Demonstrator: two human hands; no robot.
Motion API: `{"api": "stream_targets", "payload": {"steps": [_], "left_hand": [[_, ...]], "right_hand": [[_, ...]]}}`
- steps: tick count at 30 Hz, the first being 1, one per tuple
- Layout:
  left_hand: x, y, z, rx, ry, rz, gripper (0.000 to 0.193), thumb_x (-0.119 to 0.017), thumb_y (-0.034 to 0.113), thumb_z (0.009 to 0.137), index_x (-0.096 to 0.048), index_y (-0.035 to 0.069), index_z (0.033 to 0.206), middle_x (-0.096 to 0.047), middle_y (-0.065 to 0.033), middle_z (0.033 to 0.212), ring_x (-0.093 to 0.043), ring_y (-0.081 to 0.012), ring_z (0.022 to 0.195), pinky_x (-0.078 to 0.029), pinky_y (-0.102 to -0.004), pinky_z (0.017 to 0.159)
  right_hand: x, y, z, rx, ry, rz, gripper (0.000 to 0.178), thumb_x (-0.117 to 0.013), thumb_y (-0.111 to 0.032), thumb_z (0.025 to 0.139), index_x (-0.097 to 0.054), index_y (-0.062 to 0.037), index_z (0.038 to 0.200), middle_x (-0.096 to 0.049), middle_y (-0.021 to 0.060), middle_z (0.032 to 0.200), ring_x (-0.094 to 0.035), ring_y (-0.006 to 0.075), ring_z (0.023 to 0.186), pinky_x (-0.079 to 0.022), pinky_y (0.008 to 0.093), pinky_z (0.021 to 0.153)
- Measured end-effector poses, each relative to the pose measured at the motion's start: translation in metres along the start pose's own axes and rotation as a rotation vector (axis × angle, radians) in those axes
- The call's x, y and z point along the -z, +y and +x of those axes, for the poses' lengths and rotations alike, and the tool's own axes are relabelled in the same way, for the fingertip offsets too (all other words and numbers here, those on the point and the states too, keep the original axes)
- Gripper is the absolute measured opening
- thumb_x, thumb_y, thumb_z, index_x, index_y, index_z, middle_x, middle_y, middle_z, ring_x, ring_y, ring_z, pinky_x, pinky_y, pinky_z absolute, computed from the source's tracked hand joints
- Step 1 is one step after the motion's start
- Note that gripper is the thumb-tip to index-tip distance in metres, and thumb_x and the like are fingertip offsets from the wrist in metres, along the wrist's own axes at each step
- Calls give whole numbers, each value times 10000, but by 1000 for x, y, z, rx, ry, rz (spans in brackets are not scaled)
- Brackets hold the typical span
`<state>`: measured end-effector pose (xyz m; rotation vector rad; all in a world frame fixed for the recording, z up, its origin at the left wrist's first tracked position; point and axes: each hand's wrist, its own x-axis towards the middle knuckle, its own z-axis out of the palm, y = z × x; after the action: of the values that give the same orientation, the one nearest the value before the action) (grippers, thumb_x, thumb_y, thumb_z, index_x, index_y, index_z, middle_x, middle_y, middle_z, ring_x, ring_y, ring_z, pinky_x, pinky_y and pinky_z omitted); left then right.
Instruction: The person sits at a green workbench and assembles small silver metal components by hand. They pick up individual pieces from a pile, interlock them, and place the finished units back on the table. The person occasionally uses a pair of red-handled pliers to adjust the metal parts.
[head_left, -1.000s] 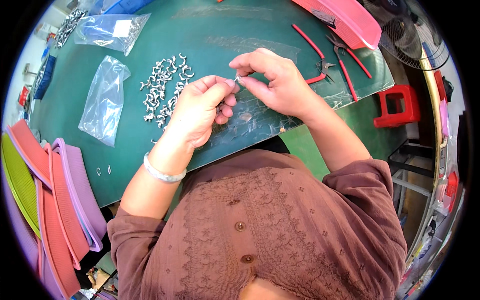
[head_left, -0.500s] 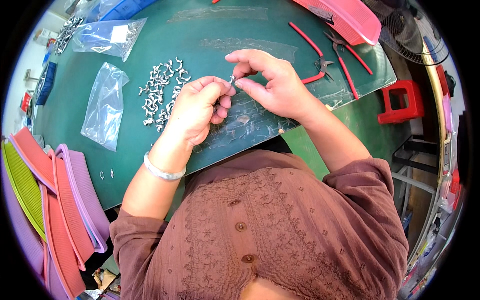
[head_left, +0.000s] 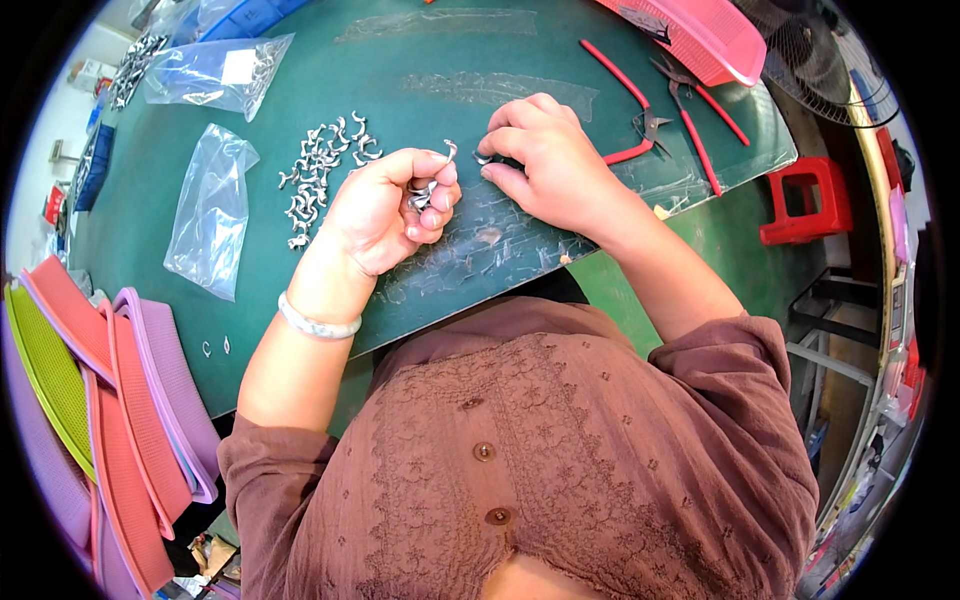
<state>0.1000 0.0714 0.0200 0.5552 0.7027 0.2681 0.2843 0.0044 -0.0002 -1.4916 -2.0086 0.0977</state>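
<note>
My left hand (head_left: 385, 205) is closed, palm partly up, around several small curved silver metal pieces (head_left: 421, 195). One more curved metal piece (head_left: 450, 150) stands up between its thumb and forefinger. Just to the right, apart from it, my right hand (head_left: 545, 160) has its fingers curled in a pinch. A small shiny metal piece (head_left: 482, 158) shows at those fingertips; its exact shape is too small to make out. Left of my hands, a loose pile of similar curved metal pieces (head_left: 312, 180) lies on the green tabletop (head_left: 440, 265), partly behind my left hand.
Red-handled pliers (head_left: 640, 125) and a second red-handled pair (head_left: 690, 110) lie at the right. A pink basket (head_left: 705, 40) is behind them. Plastic bags (head_left: 212, 215) lie left, stacked coloured baskets (head_left: 130, 420) stand near left, and a red stool (head_left: 805, 200) stands right.
My hands have moved apart, the right one rightward. My left hand has turned up, showing the metal pieces in its palm and one at its fingertips.
</note>
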Motion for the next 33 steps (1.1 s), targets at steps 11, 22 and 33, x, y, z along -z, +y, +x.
{"api": "stream_targets", "payload": {"steps": [11, 22, 33], "left_hand": [[-12, 21, 18, -187, 340, 771, 158, -529, 165, 809, -561, 44, 713, -504, 5, 594, -437, -58, 467, -311, -167, 375], [-17, 21, 13, -154, 212, 811, 166, -557, 192, 819, -607, 36, 790, -499, 20, 616, -426, -45, 494, -318, -165, 421], [-20, 11, 6, -248, 158, 756, 123, -538, 180, 831, -602, 80, 798, -503, 40, 632, -438, -35, 519, -314, -161, 438]], "right_hand": [[-4, 5, -1, 28, 36, 39, 54, -617, -97, 709, -628, -76, 757, -568, 48, 795, -497, 250, 821, -385, 358, 758], [8, -4, 0, -81, 128, 406, 157, -606, -20, 709, -581, -33, 863, -601, 81, 742, -550, 269, 738, -444, 349, 693], [9, -10, 0, -19, 145, 411, 297, -598, -11, 716, -546, -45, 1006, -600, 81, 805, -543, 271, 808, -447, 354, 707]]}}
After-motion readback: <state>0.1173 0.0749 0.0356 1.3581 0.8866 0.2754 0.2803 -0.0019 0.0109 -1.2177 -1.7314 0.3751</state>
